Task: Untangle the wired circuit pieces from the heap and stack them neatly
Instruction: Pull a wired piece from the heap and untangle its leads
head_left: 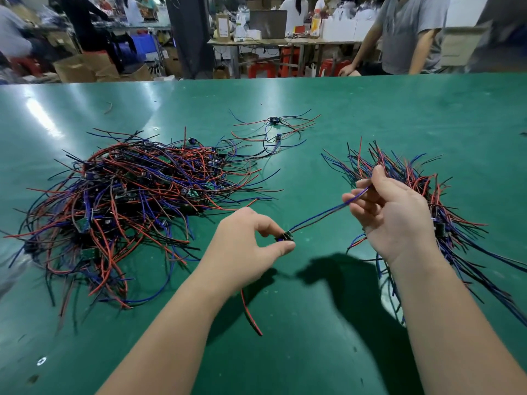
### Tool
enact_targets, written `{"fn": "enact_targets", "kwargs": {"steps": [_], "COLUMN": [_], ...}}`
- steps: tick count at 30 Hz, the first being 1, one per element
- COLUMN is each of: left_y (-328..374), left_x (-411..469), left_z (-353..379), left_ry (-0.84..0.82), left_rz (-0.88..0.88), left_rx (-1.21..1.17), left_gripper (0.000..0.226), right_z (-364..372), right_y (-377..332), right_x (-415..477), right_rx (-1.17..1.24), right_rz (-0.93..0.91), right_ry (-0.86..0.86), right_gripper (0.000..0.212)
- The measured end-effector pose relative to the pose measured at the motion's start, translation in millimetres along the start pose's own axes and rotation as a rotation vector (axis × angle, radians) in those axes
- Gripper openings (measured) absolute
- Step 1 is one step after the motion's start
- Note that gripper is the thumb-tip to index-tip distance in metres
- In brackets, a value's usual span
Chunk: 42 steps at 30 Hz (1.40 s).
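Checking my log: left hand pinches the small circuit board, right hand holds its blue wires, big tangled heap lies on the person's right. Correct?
Not quite. In the head view the big tangled heap lies on the person's left. The left hand does pinch the small circuit board, the right hand its blue wires.

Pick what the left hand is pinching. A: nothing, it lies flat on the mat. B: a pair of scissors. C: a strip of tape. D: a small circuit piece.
D: the left hand pinches the circuit piece between thumb and forefinger, its blue wire stretched to the right hand.
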<state>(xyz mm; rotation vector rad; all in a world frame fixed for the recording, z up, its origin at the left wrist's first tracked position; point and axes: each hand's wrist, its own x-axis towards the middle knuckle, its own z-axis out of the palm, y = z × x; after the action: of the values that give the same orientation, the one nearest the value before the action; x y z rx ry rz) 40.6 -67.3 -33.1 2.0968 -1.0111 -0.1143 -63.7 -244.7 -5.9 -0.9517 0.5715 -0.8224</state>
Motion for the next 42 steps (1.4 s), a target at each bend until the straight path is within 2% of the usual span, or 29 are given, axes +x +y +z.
{"fn": "enact_targets", "kwargs": {"steps": [2, 4, 5, 7, 8, 11, 13, 16, 18, 21, 25, 30, 32, 35, 36, 39, 40, 42], "left_y": [4.1, 13.2, 16.9, 22.4, 23.6, 22.6, 21.6, 20.7, 21.8, 23.6, 23.6, 20.9, 18.1, 11.7, 9.4, 6.6, 6.0, 4.6], "left_x": [1.4, 2.4, 3.2, 4.5, 5.0, 5.1, 4.2, 4.0, 3.7, 1.7, 0.3, 3.0, 5.5, 8.2, 9.2, 10.6, 10.8, 10.8], "left_z": [-4.1, -10.5, -13.7, -21.2, -24.9, -29.7, -27.7, -18.9, -12.6, -6.4, -4.8, -7.8, -12.5, -17.7, -18.3, -18.7, -18.6, -18.3], "left_ry": [-0.046, -0.119, -0.152, -0.184, -0.189, -0.194, -0.194, -0.183, -0.167, -0.154, -0.155, -0.102, -0.057, 0.039, 0.066, 0.129, 0.151, 0.186], "left_rz": [-0.117, -0.264, -0.333, -0.449, -0.488, -0.525, -0.52, -0.472, -0.452, -0.43, -0.39, -0.383, -0.397, -0.368, -0.357, -0.326, -0.312, -0.292], "left_rx": [-0.23, -0.635, -0.84, -1.153, -1.255, -1.457, -1.491, -1.427, -1.34, -1.233, -1.204, -1.187, -1.211, -1.213, -1.211, -1.201, -1.195, -1.201], "left_gripper": [0.014, 0.015, 0.015, 0.014, 0.013, 0.016, 0.022, 0.026, 0.03, 0.021, 0.011, 0.023, 0.028, 0.018, 0.011, 0.014, 0.016, 0.017], "right_z": [-1.1, -2.5, -2.3, -2.5, -3.1, -4.8, 0.4, 16.3, 25.4, 33.0, 33.5, 31.0, 28.8, 28.2, 29.0, 36.1, 39.1, 42.4], "right_y": [-1.2, -0.1, 1.5, 7.8, 11.8, 22.2, 24.9, 30.1, 35.3, 38.8, 38.4, 39.0, 40.9, 49.8, 55.3, 70.7, 73.4, 73.4], "right_x": [3.1, 6.3, 6.5, 5.3, 3.7, -3.7, -10.5, -22.3, -27.2, -30.5, -31.8, -30.8, -29.1, -32.9, -37.3, -53.4, -56.2, -55.4], "right_rx": [0.091, 0.108, 0.066, -0.114, -0.232, -0.588, -0.689, -0.511, -0.286, -0.058, -0.013, -0.023, -0.201, -0.909, -1.089, -1.354, -1.408, -1.375], "right_rz": [0.019, 0.065, 0.087, 0.115, 0.134, 0.191, 0.145, -0.004, -0.068, -0.025, 0.003, -0.004, -0.052, -0.271, -0.33, -0.416, -0.454, -0.465], "right_ry": [-0.075, -0.134, -0.142, -0.16, -0.198, -0.406, -0.544, -0.633, -0.603, -0.484, -0.428, -0.468, -0.505, -0.647, -0.711, -0.871, -0.894, -0.917], "right_gripper": [0.042, 0.044, 0.037, 0.016, 0.014, 0.028, 0.037, 0.038, 0.031, 0.022, 0.013, 0.012, 0.014, 0.011, 0.017, 0.043, 0.045, 0.031]}}
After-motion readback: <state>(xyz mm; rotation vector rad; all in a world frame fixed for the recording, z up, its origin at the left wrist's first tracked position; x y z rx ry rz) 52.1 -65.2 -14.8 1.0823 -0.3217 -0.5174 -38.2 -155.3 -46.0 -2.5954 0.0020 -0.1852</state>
